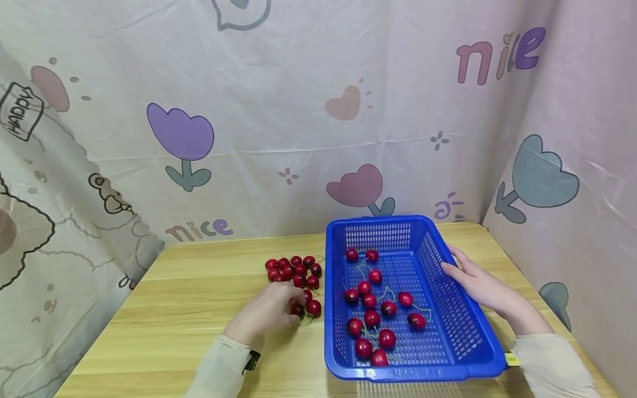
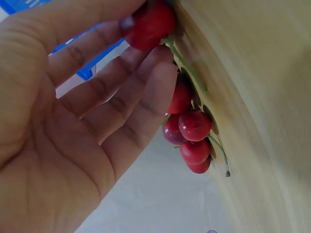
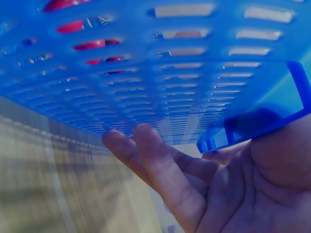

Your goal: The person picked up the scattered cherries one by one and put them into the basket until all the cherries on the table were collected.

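Observation:
My left hand [image 1: 269, 310] is at the near side of a loose group of red cherries on the table, left of the basket. Between its thumb and fingers it pinches a dark red cherry [image 2: 154, 25] with a green stem. Other cherries [image 2: 194, 125] lie just past the fingertips. A blue plastic basket [image 1: 413, 372] holds several cherries [image 1: 371, 318] with stems, mostly along its left half. My right hand [image 1: 480, 284] grips the basket's right side, thumb over the rim. From the right wrist view, its other fingers [image 3: 158, 155] reach below the slotted wall.
The light wood table [image 1: 199, 298] extends to the left and toward the back. A patterned cloth [image 1: 278, 127] hangs behind it and along both sides. A small yellow tag [image 1: 511, 360] shows by the basket's near right corner.

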### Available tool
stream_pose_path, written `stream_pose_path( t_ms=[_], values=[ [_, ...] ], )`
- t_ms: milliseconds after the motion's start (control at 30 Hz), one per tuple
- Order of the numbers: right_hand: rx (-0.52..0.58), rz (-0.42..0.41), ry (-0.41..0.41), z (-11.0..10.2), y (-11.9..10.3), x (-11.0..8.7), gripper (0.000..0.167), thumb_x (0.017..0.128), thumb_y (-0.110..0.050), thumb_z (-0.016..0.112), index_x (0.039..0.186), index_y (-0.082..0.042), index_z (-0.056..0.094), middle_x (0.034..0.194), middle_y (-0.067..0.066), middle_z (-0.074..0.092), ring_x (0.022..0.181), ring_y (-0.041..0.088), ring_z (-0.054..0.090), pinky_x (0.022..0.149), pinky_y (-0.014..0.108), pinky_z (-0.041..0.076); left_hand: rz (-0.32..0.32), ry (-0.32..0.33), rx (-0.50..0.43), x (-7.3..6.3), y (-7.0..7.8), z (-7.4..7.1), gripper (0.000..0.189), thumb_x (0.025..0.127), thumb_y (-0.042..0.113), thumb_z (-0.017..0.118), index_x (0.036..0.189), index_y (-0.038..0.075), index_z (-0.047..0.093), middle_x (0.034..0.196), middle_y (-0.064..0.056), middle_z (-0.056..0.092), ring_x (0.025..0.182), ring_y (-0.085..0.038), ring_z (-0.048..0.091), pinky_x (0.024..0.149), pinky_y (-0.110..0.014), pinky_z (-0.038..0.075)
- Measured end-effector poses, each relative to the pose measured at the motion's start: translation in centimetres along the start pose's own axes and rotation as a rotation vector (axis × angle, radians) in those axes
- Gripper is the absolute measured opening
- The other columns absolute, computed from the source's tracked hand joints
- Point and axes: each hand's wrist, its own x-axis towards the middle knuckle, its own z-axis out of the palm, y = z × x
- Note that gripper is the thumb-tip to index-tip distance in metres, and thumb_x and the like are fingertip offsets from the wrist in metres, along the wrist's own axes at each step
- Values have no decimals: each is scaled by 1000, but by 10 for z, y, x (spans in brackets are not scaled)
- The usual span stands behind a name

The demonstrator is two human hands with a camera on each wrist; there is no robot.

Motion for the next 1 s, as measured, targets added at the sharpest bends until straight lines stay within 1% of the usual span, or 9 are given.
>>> stream_pose_path(
  t_ms=[167, 267, 400, 467, 567, 733, 800, 967, 1000],
  values=[
    [23, -1, -5, 0, 0, -1, 82, 116, -45, 40, 172, -15, -12, 157, 45, 37, 101, 29, 78, 76, 43, 69, -16, 2, -18, -1, -4, 1, 26, 80, -1, 86, 103, 11, 79, 100, 1, 76, 95, -14, 68, 84, -33, 62],
    [29, -3, -5, 1, 0, -1, 83, 116, -45, 40, 172, -15, -12, 157, 45, 37, 100, 28, 78, 75, 42, 69, -13, 7, -18, -1, -7, 2, 26, 80, -3, 85, 100, 10, 78, 99, 1, 75, 94, -15, 67, 83, -32, 62],
    [29, -5, -4, 1, 0, -1, 82, 116, -45, 40, 172, -15, -12, 157, 45, 37, 100, 28, 78, 74, 42, 69, 8, 23, 7, -2, -12, 2, 24, 79, -2, 87, 98, 10, 77, 96, 1, 74, 92, -15, 67, 83, -34, 62],
    [27, -5, -4, 1, 0, 0, 82, 116, -45, 40, 172, -16, -12, 157, 45, 37, 100, 28, 78, 75, 42, 69, 10, 31, 13, -2, -13, 0, 24, 79, -1, 87, 98, 10, 77, 96, 1, 74, 93, -16, 68, 85, -36, 62],
    [24, -2, -2, 1, 0, -1, 83, 115, -46, 40, 172, -17, -13, 158, 44, 36, 101, 28, 78, 75, 43, 69, 26, 60, 14, -2, -13, -4, 24, 79, 0, 88, 98, 9, 77, 96, 0, 74, 92, -16, 67, 83, -35, 61],
    [20, -3, 1, 1, 0, -1, 83, 115, -47, 40, 172, -17, -12, 158, 44, 37, 102, 29, 78, 76, 44, 69, 94, 150, 8, -2, -9, -13, 23, 80, 0, 87, 99, 7, 77, 96, 0, 74, 88, -13, 65, 79, -29, 60],
    [19, -5, 0, 1, 0, -1, 83, 115, -46, 40, 172, -17, -12, 158, 44, 38, 102, 29, 78, 76, 44, 69, 114, 181, -2, -2, -5, -17, 24, 81, -1, 87, 101, 8, 78, 99, -1, 76, 91, -14, 67, 81, -29, 61],
    [20, -4, 0, 1, 0, -1, 83, 115, -46, 41, 172, -17, -12, 157, 44, 39, 102, 29, 78, 76, 44, 69, 110, 217, -62, -6, 6, -28, 27, 84, 3, 88, 108, 9, 78, 108, -1, 77, 99, -17, 71, 85, -35, 66],
    [20, -3, 0, 1, 0, -1, 83, 115, -46, 41, 172, -17, -12, 157, 44, 39, 102, 29, 78, 76, 44, 69, 111, 221, -75, -6, 8, -30, 27, 85, 4, 88, 109, 9, 78, 109, -1, 77, 98, -17, 71, 84, -35, 66]
  ],
)
